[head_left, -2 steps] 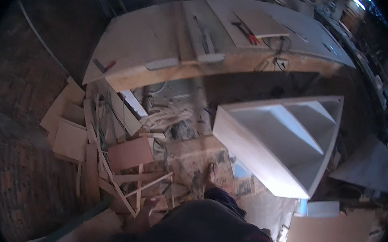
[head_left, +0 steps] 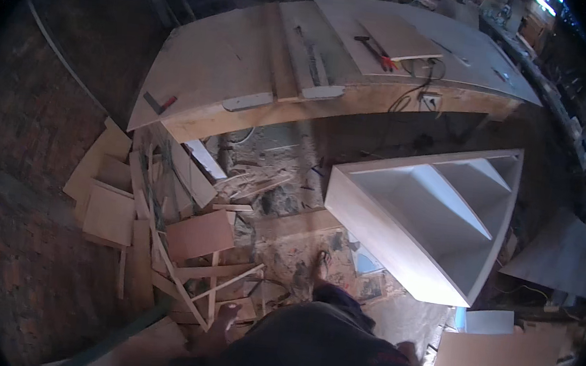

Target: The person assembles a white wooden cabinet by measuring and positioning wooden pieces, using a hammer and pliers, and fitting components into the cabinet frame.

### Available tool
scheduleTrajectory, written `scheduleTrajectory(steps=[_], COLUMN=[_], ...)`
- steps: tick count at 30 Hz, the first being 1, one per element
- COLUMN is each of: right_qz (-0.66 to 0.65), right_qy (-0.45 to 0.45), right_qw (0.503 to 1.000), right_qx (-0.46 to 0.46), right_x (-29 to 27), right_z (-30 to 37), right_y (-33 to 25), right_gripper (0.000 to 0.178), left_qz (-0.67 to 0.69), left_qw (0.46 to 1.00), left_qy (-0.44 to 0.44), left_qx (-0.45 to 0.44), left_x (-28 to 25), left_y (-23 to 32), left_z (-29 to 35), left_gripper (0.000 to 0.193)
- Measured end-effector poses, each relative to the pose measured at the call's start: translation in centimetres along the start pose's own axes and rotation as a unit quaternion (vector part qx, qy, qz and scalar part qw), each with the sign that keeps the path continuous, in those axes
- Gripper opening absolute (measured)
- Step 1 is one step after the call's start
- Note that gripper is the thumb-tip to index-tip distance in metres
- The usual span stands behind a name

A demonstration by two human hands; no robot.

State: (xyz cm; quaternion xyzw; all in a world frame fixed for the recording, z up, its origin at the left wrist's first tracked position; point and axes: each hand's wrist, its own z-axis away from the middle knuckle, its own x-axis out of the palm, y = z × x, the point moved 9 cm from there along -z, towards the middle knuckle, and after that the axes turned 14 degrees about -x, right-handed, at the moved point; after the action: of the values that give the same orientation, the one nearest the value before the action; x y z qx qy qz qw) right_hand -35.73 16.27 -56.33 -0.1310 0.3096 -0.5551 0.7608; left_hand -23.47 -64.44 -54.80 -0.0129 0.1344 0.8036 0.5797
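Note:
My left hand [head_left: 227, 313] hangs low beside my dark-clothed body, nearest to thin wooden strips [head_left: 213, 288] and board offcuts on the floor. It is dim and small, so its fingers cannot be made out. On the other side, part of my right hand [head_left: 408, 352] shows at the edge of my clothing, its fingers mostly hidden. I see nothing held in either. Ahead to the right, a pale open-fronted cabinet [head_left: 390, 233] with slanting inner shelves lies at an angle on the floor.
A long workbench [head_left: 206, 55] crosses the far side, carrying a hammer [head_left: 371, 49], red-handled pliers [head_left: 389, 64] and a small square [head_left: 157, 103]. A socket [head_left: 430, 99] with cables sits on its front edge. Board scraps [head_left: 110, 215] pile up left; brown panels [head_left: 495, 356] lie right.
The whole view has shifted slightly, with the bench and cabinet a little further right and lower. A bit more of my right hand shows. No object has visibly moved.

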Motion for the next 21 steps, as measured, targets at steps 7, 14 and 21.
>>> scheduleTrajectory(steps=[7, 14, 21], right_qz=[0.576, 0.174, 0.285], right_qy=[0.162, -0.017, 0.085], right_qw=[0.678, 0.84, 0.808], right_qx=[-0.427, -0.514, -0.509], right_x=[1.9, 28.9, 31.2], right_z=[-22.8, -18.7, -18.9], right_y=[-47.1, -83.1, -81.3], right_gripper=[0.035, 0.027, 0.023], left_qz=[0.054, 0.149, -0.053], left_qw=[0.99, 0.905, 0.85], left_qy=[0.132, 0.342, 0.43], left_qx=[-0.02, 0.206, 0.299], left_x=[-1.2, -12.6, -15.8], left_y=[11.7, 19.7, 44.5], left_z=[4.3, -2.3, -2.6], left_gripper=[0.05, 0.027, 0.019])
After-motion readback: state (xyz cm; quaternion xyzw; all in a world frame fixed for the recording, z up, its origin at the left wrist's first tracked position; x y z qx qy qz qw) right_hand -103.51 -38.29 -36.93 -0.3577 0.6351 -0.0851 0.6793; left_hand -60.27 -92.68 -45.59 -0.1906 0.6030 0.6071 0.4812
